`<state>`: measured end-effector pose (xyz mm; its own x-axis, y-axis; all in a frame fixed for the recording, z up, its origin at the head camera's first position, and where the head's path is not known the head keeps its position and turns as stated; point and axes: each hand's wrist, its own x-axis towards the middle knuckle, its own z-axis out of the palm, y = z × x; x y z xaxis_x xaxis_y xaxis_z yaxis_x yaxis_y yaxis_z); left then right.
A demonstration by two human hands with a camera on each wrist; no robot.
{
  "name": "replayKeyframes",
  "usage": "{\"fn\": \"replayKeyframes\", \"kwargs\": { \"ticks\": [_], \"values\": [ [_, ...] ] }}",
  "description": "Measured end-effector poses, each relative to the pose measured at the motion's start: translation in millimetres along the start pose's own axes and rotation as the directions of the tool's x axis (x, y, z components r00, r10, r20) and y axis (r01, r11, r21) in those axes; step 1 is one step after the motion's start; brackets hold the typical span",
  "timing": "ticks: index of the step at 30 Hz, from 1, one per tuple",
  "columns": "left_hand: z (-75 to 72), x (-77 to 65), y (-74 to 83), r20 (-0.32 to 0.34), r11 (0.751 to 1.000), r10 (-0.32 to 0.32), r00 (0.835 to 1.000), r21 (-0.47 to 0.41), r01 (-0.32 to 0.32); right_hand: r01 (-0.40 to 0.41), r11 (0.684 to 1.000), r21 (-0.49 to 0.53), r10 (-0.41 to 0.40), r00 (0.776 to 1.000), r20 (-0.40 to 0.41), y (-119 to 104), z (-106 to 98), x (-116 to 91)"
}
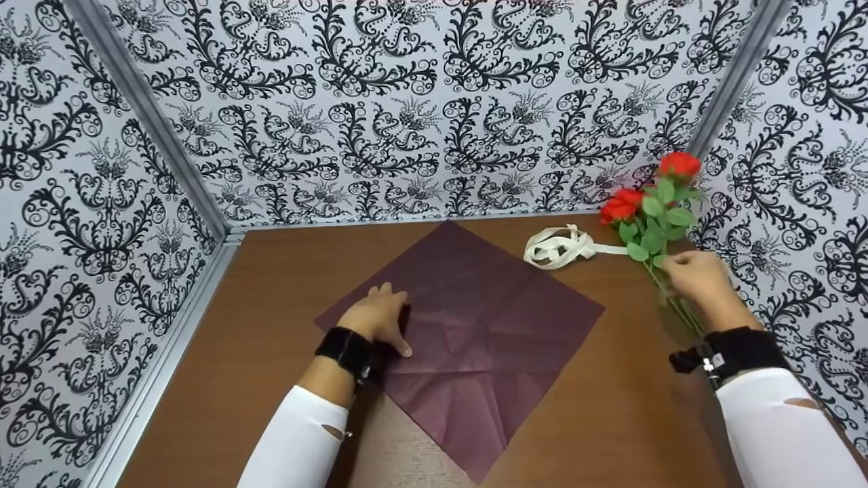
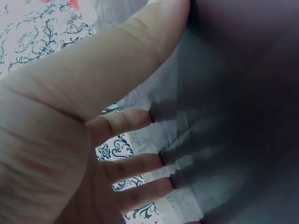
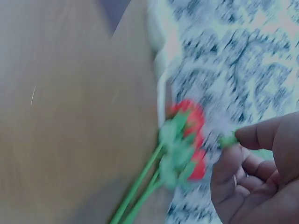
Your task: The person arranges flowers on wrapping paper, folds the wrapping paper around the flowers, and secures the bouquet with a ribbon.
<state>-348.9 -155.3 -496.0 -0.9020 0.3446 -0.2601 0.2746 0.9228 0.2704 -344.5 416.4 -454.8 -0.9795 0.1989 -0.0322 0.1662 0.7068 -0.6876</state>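
Observation:
A dark purple square sheet (image 1: 475, 305) with creases lies cornerwise on the table. My left hand (image 1: 376, 315) rests on its left part, fingers spread and fairly straight, fingertips touching the sheet. At the right, my right hand (image 1: 698, 276) pinches a green part of a rose (image 1: 680, 166) between thumb and forefinger; its red bloom stands above the others. In the right wrist view that pinched green piece (image 3: 228, 140) is blurred, so whether it is stem or leaf I cannot tell. Beside it lie several red roses (image 1: 620, 205) with green leaves and long stems.
A coiled cream ribbon (image 1: 557, 247) lies at the back of the brown table (image 1: 285, 271), its tail reaching the roses. Patterned walls (image 1: 380, 108) close off the back and both sides, with a metal rail (image 1: 163, 369) along the left edge.

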Motion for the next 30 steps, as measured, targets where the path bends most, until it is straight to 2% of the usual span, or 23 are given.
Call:
{"fn": "replayKeyframes", "kwargs": {
  "ticks": [3,8,12,14,17,23,26,30],
  "values": [
    [-1.1,-1.0,1.1,0.009,1.000,-0.002,1.000,0.000,0.002,0.043,0.996,0.080,-0.049,0.996,0.078,-28.7,20.7,-2.8],
    [-3.5,-1.8,1.3,-0.015,1.000,0.017,1.000,0.019,-0.016,0.096,0.984,0.152,-0.131,0.963,0.234,-78.3,73.0,-13.6],
    [-1.6,0.1,1.5,-0.029,0.999,0.044,0.999,0.033,-0.043,0.076,0.968,0.238,-0.156,0.929,0.336,-109.8,124.4,-23.0],
    [-0.1,1.7,2.2,-0.021,0.999,0.032,0.999,0.029,-0.032,0.059,0.956,0.288,-0.169,0.912,0.373,-121.1,150.1,-24.4],
    [1.0,3.6,3.6,-0.012,1.000,0.007,1.000,0.025,-0.007,0.039,0.949,0.314,-0.170,0.899,0.403,-136.3,183.7,-22.9],
    [0.0,4.4,7.1,-0.020,1.000,-0.013,1.000,0.026,0.013,0.071,0.965,0.253,-0.175,0.892,0.416,-159.0,231.0,-13.0],
    [-0.5,4.6,8.4,-0.026,0.999,-0.010,1.000,0.038,0.011,0.099,0.976,0.196,-0.175,0.889,0.423,-164.8,247.0,-7.5],
    [-0.2,4.4,8.7,-0.037,0.999,0.004,0.999,0.046,-0.002,0.128,0.985,0.118,-0.166,0.898,0.408,-169.9,260.5,-1.4]
  ]
}}
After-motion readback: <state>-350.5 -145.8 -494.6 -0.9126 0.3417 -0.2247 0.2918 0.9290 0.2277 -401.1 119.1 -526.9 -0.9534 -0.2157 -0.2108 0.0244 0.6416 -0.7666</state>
